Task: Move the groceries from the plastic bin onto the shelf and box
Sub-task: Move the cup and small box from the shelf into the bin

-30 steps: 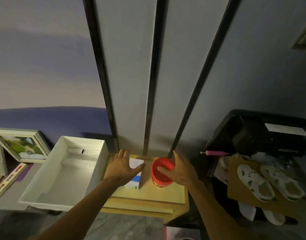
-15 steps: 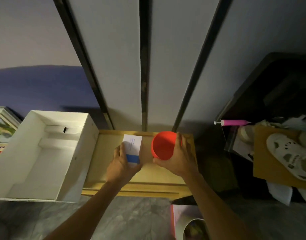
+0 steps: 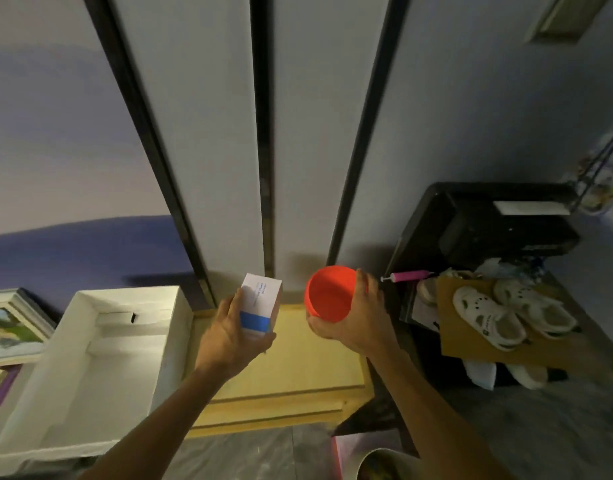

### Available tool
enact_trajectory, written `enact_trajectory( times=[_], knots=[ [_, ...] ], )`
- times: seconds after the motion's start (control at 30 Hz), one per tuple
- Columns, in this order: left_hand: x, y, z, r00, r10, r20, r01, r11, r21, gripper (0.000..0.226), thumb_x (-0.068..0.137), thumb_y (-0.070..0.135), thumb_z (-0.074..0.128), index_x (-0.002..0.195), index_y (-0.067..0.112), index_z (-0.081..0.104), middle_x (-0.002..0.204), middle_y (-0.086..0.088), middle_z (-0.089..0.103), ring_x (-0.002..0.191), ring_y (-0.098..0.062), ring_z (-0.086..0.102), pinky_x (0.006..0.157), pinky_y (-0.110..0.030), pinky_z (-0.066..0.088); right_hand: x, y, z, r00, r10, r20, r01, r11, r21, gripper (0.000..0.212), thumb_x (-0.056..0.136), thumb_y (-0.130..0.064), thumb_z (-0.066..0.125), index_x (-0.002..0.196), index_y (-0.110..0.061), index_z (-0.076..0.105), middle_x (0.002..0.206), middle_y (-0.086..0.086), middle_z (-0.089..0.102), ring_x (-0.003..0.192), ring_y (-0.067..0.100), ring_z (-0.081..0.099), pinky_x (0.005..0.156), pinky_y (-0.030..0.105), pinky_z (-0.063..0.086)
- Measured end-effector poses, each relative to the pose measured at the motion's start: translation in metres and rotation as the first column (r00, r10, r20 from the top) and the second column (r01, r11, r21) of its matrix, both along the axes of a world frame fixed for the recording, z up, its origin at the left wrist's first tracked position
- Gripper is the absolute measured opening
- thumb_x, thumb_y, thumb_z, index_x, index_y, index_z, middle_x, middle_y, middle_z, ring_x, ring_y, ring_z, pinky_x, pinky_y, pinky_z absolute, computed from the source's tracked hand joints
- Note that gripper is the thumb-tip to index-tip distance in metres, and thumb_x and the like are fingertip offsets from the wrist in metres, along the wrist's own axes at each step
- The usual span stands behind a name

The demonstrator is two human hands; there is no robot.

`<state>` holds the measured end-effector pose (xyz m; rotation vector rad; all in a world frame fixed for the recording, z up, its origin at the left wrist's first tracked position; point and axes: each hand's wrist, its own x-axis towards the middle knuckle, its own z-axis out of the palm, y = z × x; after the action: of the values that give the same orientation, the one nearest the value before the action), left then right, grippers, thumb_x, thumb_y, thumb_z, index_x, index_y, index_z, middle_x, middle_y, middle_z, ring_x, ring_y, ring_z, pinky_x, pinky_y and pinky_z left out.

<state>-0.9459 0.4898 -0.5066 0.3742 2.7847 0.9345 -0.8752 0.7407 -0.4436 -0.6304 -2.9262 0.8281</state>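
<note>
I have something in each hand, both held up in the air. My left hand (image 3: 234, 336) is wrapped around the small white carton (image 3: 260, 306) with the blue stripe, thumb on one side and fingers (image 3: 268, 337) curled under the bottom, so it stays standing up and does not slip. My right hand (image 3: 353, 322) cups the red tub (image 3: 329, 297) from below and behind, with the fingers pressed on its side; the tub tips toward me, so I can see its round top. Below both hands is the yellow wooden shelf (image 3: 298, 372), and neither thing touches it. Just left of my left hand sits the open white box (image 3: 100, 362), with nothing in it that I can see. I think I hold one item in each hand so I can put them down quicker. The carton is closest to the box, so it could go there. I cannot see the plastic bin.
</note>
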Motion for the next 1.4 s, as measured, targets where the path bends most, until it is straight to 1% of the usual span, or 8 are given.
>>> enact_trajectory(
  times=[0.17,0.33,0.57,0.77,0.9,1.07,1.2,1.4],
  knots=[
    [-0.004,0.018,0.096,0.987,-0.158,-0.017,0.158,0.986,0.057,0.113,0.073,0.063,0.083,0.159,0.039,0.013,0.151,0.005,0.034,0.130,-0.024,0.052,0.096,-0.049,0.060,0.043,0.015,0.094,0.994,-0.094,-0.064,0.094,0.996,0.007,0.146,0.057,-0.079,0.089,0.166,-0.026,0.008,0.165,0.001,0.022,0.148,0.030,0.036,0.107,0.048,0.051],
    [0.027,0.061,0.161,0.936,-0.348,-0.046,0.351,0.933,0.080,0.113,0.077,0.049,0.087,0.163,0.031,0.015,0.155,0.003,0.035,0.133,-0.025,0.051,0.098,-0.045,0.057,0.112,0.030,0.152,0.959,-0.278,-0.055,0.280,0.959,0.030,0.165,0.033,-0.099,0.066,0.167,-0.020,0.013,0.168,0.013,0.025,0.150,0.036,0.037,0.119,0.050,0.041],
    [0.107,0.138,0.195,0.818,-0.573,-0.050,0.575,0.813,0.088,0.110,0.073,0.053,0.087,0.158,0.028,0.022,0.150,0.003,0.041,0.132,-0.020,0.049,0.102,-0.045,0.056,0.232,0.062,0.169,0.873,-0.473,-0.117,0.481,0.876,0.042,0.160,0.043,-0.103,0.067,0.165,-0.022,0.003,0.166,0.008,0.022,0.151,0.035,0.036,0.117,0.055,0.044],
    [0.183,0.193,0.182,0.738,-0.675,-0.008,0.674,0.736,0.063,0.117,0.073,0.061,0.083,0.163,0.026,0.015,0.159,0.001,0.031,0.143,-0.024,0.041,0.111,-0.052,0.049,0.326,0.084,0.139,0.751,-0.652,-0.102,0.653,0.757,-0.033,0.157,0.036,-0.098,0.071,0.163,-0.020,0.020,0.160,0.008,0.034,0.144,0.034,0.044,0.108,0.052,0.049],
    [0.214,0.207,0.148,0.699,-0.715,0.010,0.712,0.697,0.085,0.118,0.073,0.059,0.085,0.163,0.026,0.016,0.159,0.002,0.030,0.145,-0.023,0.039,0.112,-0.050,0.048,0.361,0.082,0.101,0.711,-0.702,-0.054,0.699,0.713,-0.055,0.156,0.047,-0.082,0.091,0.165,-0.017,0.012,0.161,0.012,0.031,0.145,0.037,0.041,0.109,0.054,0.048],
    [0.233,0.216,0.058,0.622,-0.779,0.082,0.779,0.626,0.040,0.119,0.071,0.063,0.085,0.162,0.027,0.017,0.159,0.002,0.030,0.143,-0.022,0.042,0.107,-0.048,0.052,0.385,0.070,0.011,0.650,-0.757,0.064,0.760,0.648,-0.056,0.156,0.050,-0.084,0.088,0.165,-0.020,0.004,0.165,0.011,0.024,0.147,0.038,0.039,0.105,0.056,0.051],
    [0.248,0.218,-0.044,0.506,-0.851,0.143,0.862,0.504,-0.050,0.125,0.066,0.081,0.075,0.161,0.027,0.016,0.160,0.004,0.031,0.143,-0.019,0.043,0.111,-0.043,0.049,0.398,0.057,-0.099,0.589,-0.795,0.145,0.808,0.580,-0.103,0.152,0.051,-0.084,0.088,0.163,-0.023,0.005,0.164,0.006,0.022,0.147,0.035,0.038,0.105,0.051,0.051],
    [0.251,0.224,-0.215,0.508,-0.805,0.305,0.847,0.531,-0.011,0.129,0.059,0.085,0.072,0.162,0.030,0.016,0.159,0.006,0.030,0.143,-0.018,0.041,0.111,-0.041,0.049,0.391,0.032,-0.276,0.513,-0.829,0.222,0.854,0.469,-0.223,0.158,0.043,-0.090,0.086,0.164,-0.029,0.004,0.166,0.002,0.019,0.147,0.030,0.039,0.105,0.055,0.054]
  ],
)
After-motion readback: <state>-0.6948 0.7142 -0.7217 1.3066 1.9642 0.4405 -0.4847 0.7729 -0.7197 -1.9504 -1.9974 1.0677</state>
